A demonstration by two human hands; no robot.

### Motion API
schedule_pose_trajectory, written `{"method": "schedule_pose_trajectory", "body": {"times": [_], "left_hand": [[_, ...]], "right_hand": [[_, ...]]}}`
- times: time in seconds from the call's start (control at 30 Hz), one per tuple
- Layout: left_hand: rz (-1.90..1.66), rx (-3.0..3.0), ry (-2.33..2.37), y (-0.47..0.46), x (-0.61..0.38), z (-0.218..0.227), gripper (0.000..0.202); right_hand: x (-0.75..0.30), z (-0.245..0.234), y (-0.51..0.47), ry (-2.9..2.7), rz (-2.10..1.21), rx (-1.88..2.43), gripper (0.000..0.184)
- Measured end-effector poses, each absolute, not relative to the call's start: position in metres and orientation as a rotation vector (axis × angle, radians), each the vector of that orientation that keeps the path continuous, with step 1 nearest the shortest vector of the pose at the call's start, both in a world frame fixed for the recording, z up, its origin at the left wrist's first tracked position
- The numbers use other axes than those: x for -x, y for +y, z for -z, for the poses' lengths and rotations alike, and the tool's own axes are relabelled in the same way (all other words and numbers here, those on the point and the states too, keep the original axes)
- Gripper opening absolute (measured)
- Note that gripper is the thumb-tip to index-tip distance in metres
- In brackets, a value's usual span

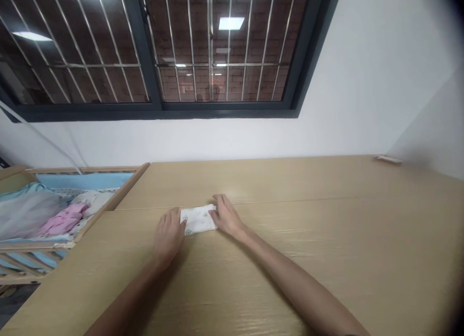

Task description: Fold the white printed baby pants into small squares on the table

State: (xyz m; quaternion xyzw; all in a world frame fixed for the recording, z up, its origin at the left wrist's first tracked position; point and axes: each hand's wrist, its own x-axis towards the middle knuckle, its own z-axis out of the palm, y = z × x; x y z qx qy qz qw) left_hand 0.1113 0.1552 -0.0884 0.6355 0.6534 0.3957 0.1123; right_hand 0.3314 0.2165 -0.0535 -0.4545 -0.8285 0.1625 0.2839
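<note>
A small folded white cloth with a faint green print lies flat on the light wooden table. My left hand rests on the table at the cloth's left edge, fingers stretched out and touching it. On the cloth's right edge lies my right hand, fingers flat and pressing the fabric down. Neither hand grips anything.
A wooden crib stands against the table's left side, holding pink, grey and white clothes on blue bedding. A small pale object lies at the table's far right corner. A white wall and a barred window are behind.
</note>
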Motion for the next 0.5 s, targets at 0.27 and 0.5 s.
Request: {"method": "schedule_pose_trajectory", "body": {"times": [0.27,0.5], "left_hand": [[-0.752,-2.606,1.674,0.149,-0.135,0.118,0.072],[-0.634,-2.614,1.763,0.145,-0.111,0.131,0.074]], "right_hand": [[-0.321,0.074,0.196,-2.681,-0.134,0.822,0.057],[-0.343,0.079,0.203,-2.645,-0.292,0.935,0.067]]}}
